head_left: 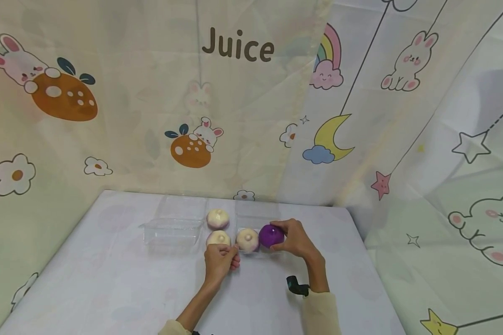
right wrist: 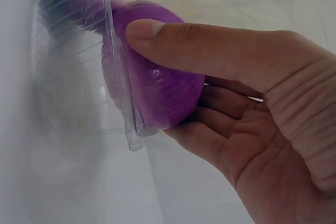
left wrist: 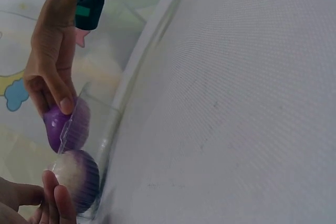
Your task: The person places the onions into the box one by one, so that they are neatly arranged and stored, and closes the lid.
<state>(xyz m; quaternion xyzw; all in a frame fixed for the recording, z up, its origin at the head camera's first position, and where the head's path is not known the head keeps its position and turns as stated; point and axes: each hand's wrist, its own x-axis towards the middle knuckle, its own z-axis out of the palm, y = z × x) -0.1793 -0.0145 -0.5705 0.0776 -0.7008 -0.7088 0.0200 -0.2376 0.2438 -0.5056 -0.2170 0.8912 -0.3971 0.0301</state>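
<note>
My right hand (head_left: pixel 295 239) grips a smooth purple onion (head_left: pixel 271 236), thumb on one side and fingers on the other, at the right end of a clear plastic clamshell box (right wrist: pixel 123 98). The onion sits partly below the box's rim. Beside it in the same box lies a whitish onion with a purple base (head_left: pixel 248 240). At the box's left front corner my left hand (head_left: pixel 220 264) pinches the edge with thumb and forefinger, the other fingers curled. Just beyond the left hand is another whitish onion (head_left: pixel 219 237), partly covered by it.
A third whitish onion (head_left: pixel 217 218) stands farther back between the boxes. To the left, a second clear clamshell box (head_left: pixel 172 232) has its lid raised. The white table (head_left: pixel 109 279) meets printed cloth walls (head_left: pixel 251 116) at the back and sides.
</note>
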